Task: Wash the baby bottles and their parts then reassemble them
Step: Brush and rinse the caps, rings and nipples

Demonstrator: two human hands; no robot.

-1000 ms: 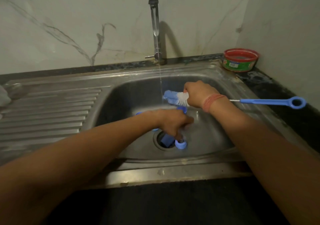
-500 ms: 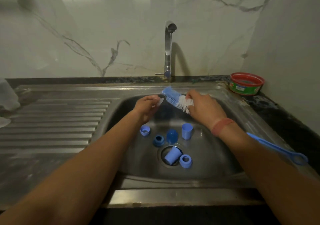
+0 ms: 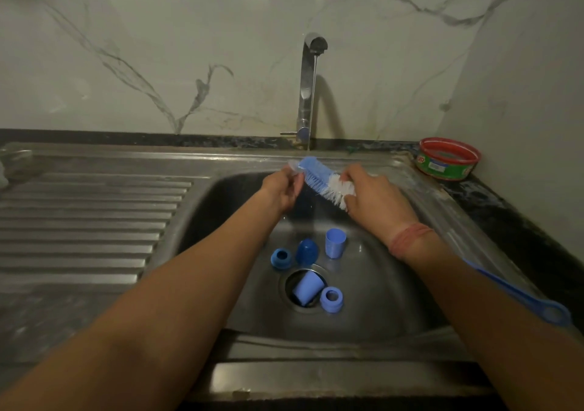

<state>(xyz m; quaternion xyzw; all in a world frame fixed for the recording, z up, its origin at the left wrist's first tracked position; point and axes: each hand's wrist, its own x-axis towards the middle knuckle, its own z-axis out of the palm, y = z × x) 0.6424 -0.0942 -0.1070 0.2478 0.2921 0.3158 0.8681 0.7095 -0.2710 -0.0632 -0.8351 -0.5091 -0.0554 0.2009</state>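
My right hand (image 3: 376, 203) grips the blue-and-white bottle brush (image 3: 319, 181) at its white bristles, under the thin stream from the tap (image 3: 311, 63). The brush handle runs back under my right forearm to its ring end (image 3: 554, 312). My left hand (image 3: 281, 189) pinches a small translucent piece (image 3: 294, 165) at the brush tip. On the floor of the sink basin (image 3: 395, 284) lie several blue parts: a collar ring (image 3: 280, 258), a dome cap (image 3: 307, 250), an upright cup (image 3: 335, 242), a cup lying in the drain (image 3: 308, 288) and a second ring (image 3: 331, 298).
A ribbed steel draining board (image 3: 88, 221) stretches to the left of the basin. A red-rimmed green tub (image 3: 447, 158) sits on the dark counter at the back right corner. Marble walls close in behind and on the right.
A second ago my left hand was low among the parts at the drain; it has risen to the brush tip under the tap. The brush tilted, its handle dropping along my right forearm.
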